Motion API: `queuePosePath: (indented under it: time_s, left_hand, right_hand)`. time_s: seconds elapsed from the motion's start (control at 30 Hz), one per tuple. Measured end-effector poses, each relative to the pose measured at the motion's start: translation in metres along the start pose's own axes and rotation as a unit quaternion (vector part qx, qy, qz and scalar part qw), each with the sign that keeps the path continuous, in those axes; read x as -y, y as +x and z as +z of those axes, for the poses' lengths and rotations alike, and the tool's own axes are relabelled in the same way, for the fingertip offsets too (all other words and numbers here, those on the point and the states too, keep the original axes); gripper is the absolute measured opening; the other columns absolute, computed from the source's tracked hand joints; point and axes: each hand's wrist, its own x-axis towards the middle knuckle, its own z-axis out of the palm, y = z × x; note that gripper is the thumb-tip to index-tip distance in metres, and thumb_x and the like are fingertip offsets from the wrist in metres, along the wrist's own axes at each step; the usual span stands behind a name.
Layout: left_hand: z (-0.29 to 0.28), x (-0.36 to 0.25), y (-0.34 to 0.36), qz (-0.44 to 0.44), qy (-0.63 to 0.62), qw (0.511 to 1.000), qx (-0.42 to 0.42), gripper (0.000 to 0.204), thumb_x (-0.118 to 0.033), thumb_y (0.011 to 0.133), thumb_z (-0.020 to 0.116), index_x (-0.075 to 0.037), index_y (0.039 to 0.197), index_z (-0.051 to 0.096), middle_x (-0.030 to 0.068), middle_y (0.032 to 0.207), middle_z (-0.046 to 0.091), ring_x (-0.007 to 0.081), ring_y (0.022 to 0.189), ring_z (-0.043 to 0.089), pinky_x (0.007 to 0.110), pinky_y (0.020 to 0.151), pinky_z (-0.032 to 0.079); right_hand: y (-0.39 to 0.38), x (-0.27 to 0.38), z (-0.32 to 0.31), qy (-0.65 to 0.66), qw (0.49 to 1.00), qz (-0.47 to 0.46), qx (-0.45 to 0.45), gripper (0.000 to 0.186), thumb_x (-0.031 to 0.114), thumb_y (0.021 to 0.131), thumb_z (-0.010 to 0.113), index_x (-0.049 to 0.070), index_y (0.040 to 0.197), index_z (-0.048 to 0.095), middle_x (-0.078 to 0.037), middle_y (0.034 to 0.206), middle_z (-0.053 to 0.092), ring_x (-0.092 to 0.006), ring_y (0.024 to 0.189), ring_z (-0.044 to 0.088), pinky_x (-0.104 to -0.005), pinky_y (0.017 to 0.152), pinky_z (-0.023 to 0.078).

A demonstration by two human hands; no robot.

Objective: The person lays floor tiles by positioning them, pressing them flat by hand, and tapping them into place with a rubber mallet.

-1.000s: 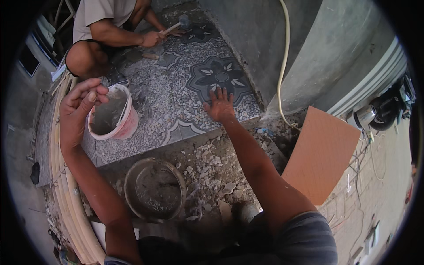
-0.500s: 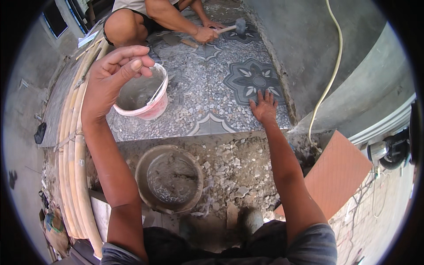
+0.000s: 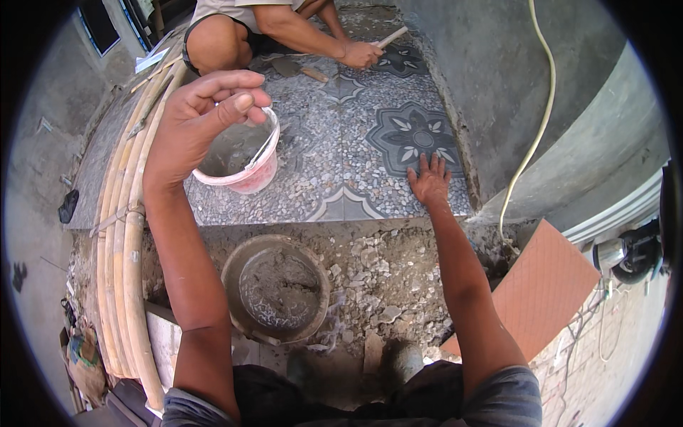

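My left hand (image 3: 203, 121) is raised in front of a pink-white bucket (image 3: 245, 178) of grey mix, fingers curled toward the thumb; what they hold, if anything, is hidden. My right hand (image 3: 430, 181) lies flat, fingers apart, on a grey pebble-patterned tile floor (image 3: 380, 199) with dark flower motifs, near its front edge. Below, between my forearms, sits a round basin (image 3: 274, 292) of wet grey mix, on broken rubble (image 3: 377, 277).
A co-worker (image 3: 299, 32) crouches ahead, gripping a pale handle (image 3: 391, 37). Bamboo poles (image 3: 133, 270) lie along the left. A grey wall (image 3: 498, 85) with a cream hose (image 3: 544, 114) rises at right, beside a leaning orange board (image 3: 541, 285) and a black-and-silver tool (image 3: 626, 252).
The view has swung, shifting the scene rightward and down in the picture. The co-worker's mallet handle now tilts upward. My right hand stays flat on the tile; my left stays raised, curled.
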Motion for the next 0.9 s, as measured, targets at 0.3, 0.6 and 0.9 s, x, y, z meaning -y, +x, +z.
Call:
queuePosePath:
  time_s: [0.3,0.6,0.9]
  left_hand:
    - [0.001,-0.001,0.001,-0.009,-0.012,1.000,-0.002,0.036,-0.016,0.093,0.069,0.003,0.123,0.064,0.0109,0.103,0.071,0.0163,0.089,0.068,0.028,0.082,0.053]
    - [0.006,0.001,0.005,-0.013,-0.011,1.000,0.014,0.037,-0.016,0.094,0.068,0.004,0.124,0.062,0.0111,0.103,0.070,0.0161,0.090,0.067,0.029,0.083,0.053]
    - [0.003,0.003,0.000,-0.008,-0.018,1.000,0.016,0.034,-0.016,0.095,0.067,0.003,0.123,0.063,0.0105,0.103,0.071,0.0140,0.090,0.067,0.028,0.084,0.053]
  right_hand:
    - [0.002,0.013,0.006,-0.008,1.000,0.016,-0.006,0.074,0.057,0.097,0.042,0.013,0.156,0.031,-0.019,0.162,0.023,-0.0399,0.151,0.016,-0.0579,0.119,0.014]
    - [-0.017,0.074,0.003,0.026,0.994,-0.097,0.038,0.075,0.055,0.097,0.042,0.011,0.156,0.030,-0.017,0.163,0.020,-0.0380,0.152,0.012,-0.0548,0.121,0.011]
    - [-0.023,0.076,0.001,0.030,0.991,-0.117,0.050,0.073,0.054,0.098,0.041,0.012,0.157,0.028,-0.016,0.164,0.019,-0.0374,0.151,0.013,-0.0531,0.122,0.011]
